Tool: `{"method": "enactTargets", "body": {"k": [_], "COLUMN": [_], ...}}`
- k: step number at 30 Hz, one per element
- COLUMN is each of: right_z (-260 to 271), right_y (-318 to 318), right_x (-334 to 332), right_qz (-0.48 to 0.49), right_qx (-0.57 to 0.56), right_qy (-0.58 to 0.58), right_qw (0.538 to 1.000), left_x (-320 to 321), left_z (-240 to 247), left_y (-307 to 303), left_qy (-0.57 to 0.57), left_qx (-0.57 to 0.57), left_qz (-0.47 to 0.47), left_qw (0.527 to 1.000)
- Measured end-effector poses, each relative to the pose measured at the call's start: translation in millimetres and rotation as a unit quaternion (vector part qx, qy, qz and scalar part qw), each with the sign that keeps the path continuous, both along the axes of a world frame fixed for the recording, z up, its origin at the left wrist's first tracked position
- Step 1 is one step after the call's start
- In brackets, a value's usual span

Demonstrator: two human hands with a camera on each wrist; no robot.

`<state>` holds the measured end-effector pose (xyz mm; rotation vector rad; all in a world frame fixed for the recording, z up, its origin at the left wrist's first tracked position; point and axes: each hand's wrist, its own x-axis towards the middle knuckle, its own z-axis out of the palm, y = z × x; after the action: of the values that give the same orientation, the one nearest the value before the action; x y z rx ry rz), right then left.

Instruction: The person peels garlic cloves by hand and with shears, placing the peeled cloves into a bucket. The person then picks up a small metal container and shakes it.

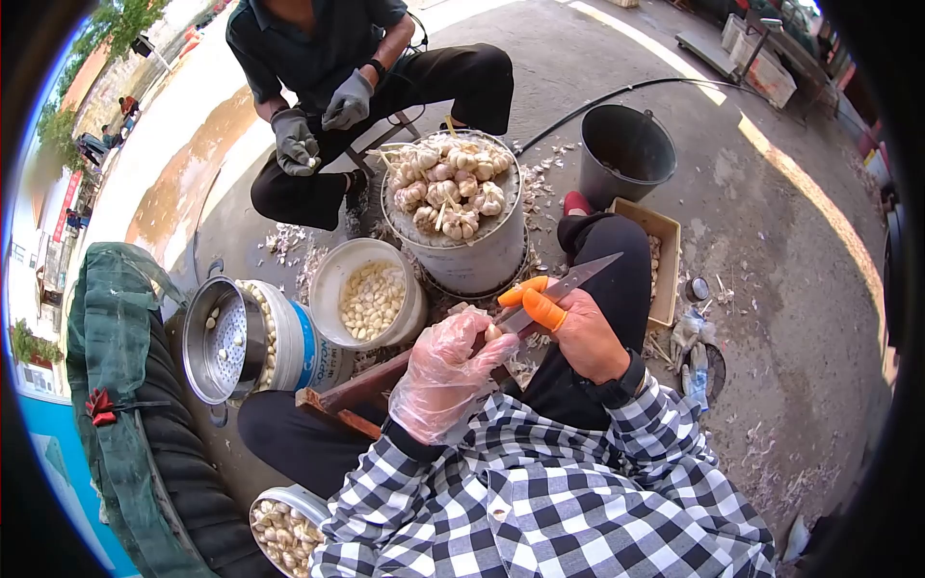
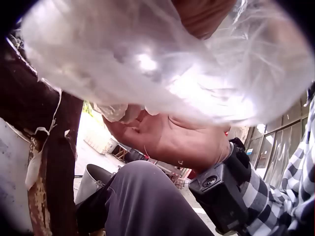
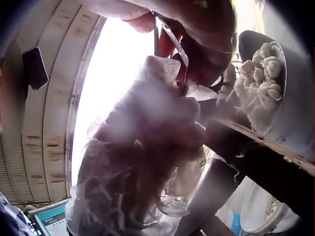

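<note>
In the head view my left hand, in a clear plastic glove, pinches a garlic clove in front of my lap. My right hand grips a knife, its blade slanting up and away to the right. Orange finger covers sit on the right thumb and a finger. Both hands are close together, with the knife right beside the clove. The crumpled glove fills much of the right wrist view. In the left wrist view the bare right palm shows below the glove.
Garlic bulbs are heaped on an upturned bucket. Left of it stand a tub of peeled cloves and a steel strainer. A wooden stool is beside my left hand. Another person in grey gloves sits opposite.
</note>
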<state>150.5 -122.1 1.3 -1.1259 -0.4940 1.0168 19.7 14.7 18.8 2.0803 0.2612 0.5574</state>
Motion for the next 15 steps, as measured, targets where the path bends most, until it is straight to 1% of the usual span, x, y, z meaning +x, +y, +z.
{"method": "enactTargets", "body": {"k": [1,3,4,6,10,12,15], "right_z": [0.2,0.9,3.4,7.8,3.7,1.2,1.8], "right_y": [-0.9,-2.3,-2.8,-2.6,-2.3,-3.7,-3.5], "right_x": [-1.0,-3.3,-3.9,-5.1,-5.5,-5.5,-4.9], "right_qz": [0.000,-0.043,-0.043,0.001,-0.009,-0.014,-0.014], "right_qx": [0.000,0.031,0.030,-0.007,-0.001,0.018,0.010], "right_qy": [0.002,0.038,0.039,-0.019,-0.022,0.073,0.070], "right_qw": [1.000,0.998,0.998,1.000,1.000,0.997,0.997], "left_x": [-1.0,-2.1,-2.2,-3.1,-4.5,-5.6,-6.0], "left_z": [-1.5,-5.6,-4.7,-2.0,0.9,2.6,0.7], "left_y": [1.0,2.9,2.7,1.9,-0.1,-1.2,-0.9], "left_qy": [0.002,0.031,0.032,0.060,0.083,0.053,0.048], "left_qx": [0.000,0.029,0.029,0.087,0.080,0.063,0.038], "left_qz": [0.000,-0.014,-0.015,-0.017,-0.019,-0.026,-0.038], "left_qw": [1.000,0.999,0.999,0.994,0.993,0.996,0.997]}}
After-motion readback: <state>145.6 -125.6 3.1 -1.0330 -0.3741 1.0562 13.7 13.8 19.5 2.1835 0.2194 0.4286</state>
